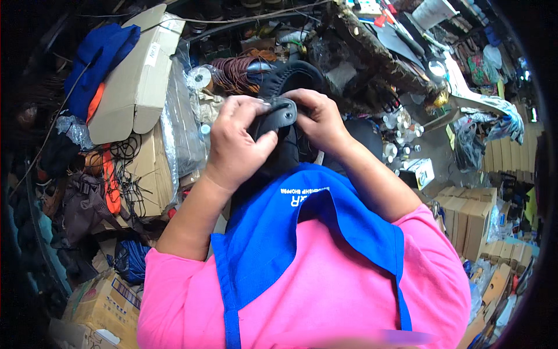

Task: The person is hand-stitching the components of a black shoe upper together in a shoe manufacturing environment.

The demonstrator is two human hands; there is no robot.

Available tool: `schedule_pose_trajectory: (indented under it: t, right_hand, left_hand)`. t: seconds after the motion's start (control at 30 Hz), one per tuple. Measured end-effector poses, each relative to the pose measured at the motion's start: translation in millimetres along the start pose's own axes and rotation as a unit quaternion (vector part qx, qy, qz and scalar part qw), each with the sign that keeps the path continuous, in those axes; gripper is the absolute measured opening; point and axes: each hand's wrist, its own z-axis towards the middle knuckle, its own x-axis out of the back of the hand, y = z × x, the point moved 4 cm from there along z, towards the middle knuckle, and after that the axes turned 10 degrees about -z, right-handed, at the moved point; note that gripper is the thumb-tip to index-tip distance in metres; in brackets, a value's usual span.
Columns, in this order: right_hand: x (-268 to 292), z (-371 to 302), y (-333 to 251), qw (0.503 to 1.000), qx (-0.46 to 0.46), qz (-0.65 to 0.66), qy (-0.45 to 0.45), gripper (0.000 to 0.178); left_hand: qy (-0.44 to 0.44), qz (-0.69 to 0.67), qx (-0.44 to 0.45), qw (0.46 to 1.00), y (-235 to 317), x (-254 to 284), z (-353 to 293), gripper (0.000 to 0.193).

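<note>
Just above the frame's centre, hemmed by clear plastic sheeting (185, 125) at left, a gathered black piece (279, 79) above and a blue apron (267, 215) below, with small white containers (401, 131) farther off at right. Holding a black leather strap (278, 120) there, rounded metal-eyed end toward frame right, long axis slanting from lower left to upper right. Pinching its left side between thumb and fingers of the left hand (235, 131); touching its right edge with bent fingers of the right hand (321, 119). Cannot tell the right hand's full closure, fingertips partly hidden behind the leather.
</note>
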Motion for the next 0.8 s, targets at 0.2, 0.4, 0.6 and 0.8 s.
schedule_pose_trajectory:
  t: [0.2, 0.4, 0.6, 0.8]
  right_hand:
    - [11.5, -8.8, -6.2, 0.998, -0.029, 0.054, 0.009, 0.022]
    - [18.8, -7.0, -7.7, 0.998, 0.027, -0.019, 0.054, 0.022]
    - [30.4, -4.6, -10.6, 0.995, 0.060, -0.059, 0.046, 0.019]
    - [24.0, -6.0, -1.7, 0.998, 0.001, 0.044, 0.034, 0.015]
  left_hand:
    - [0.010, 0.011, -0.063, 0.998, 15.8, 0.6, -2.0, 0.031]
    - [-0.015, -0.019, -0.052, 0.998, 15.9, -2.9, 2.7, 0.031]
    - [0.003, -0.061, -0.050, 0.997, 8.3, -2.1, 5.2, 0.031]
    - [0.047, -0.189, 0.034, 0.980, -4.4, -10.4, -2.0, 0.025]
